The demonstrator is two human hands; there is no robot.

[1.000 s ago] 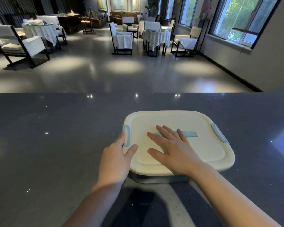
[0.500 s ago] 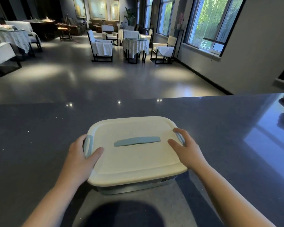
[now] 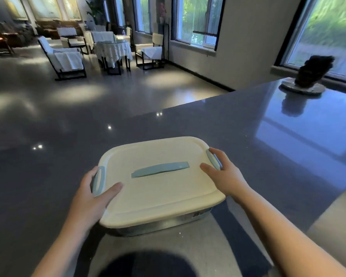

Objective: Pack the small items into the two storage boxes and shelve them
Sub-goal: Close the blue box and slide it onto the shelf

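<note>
On the dark counter [image 3: 248,136], just in front of the person, the storage box [image 3: 160,222] is sitting with its cream lid [image 3: 158,188] closed and a pale blue handle [image 3: 160,169] lying flat across the middle of the lid. Compared with half a second ago, both hands are staying at the box's two ends, while the view is now swinging to the right, bringing a dark ornament on a round plate [image 3: 302,87] into sight at the counter's far right; a second ago the right hand was lying flat on top of the lid instead.

Around the box, the counter is stretching away bare to the left, beyond and to the right, with the ornament standing well apart from it. The counter's far edge is running diagonally beyond the box, and past it the shiny floor [image 3: 88,100] is opening toward cloth-covered chairs and a table [image 3: 113,50].

The left hand [image 3: 92,200] is gripping the box's left end, thumb laid on the lid and fingers curling round the blue left clip [image 3: 98,180]. The right hand [image 3: 222,172] is gripping the right end, thumb on the lid and fingers wrapping over the blue right clip [image 3: 213,158]. Both forearms are reaching in from the bottom edge, angling inward toward the box.
</note>
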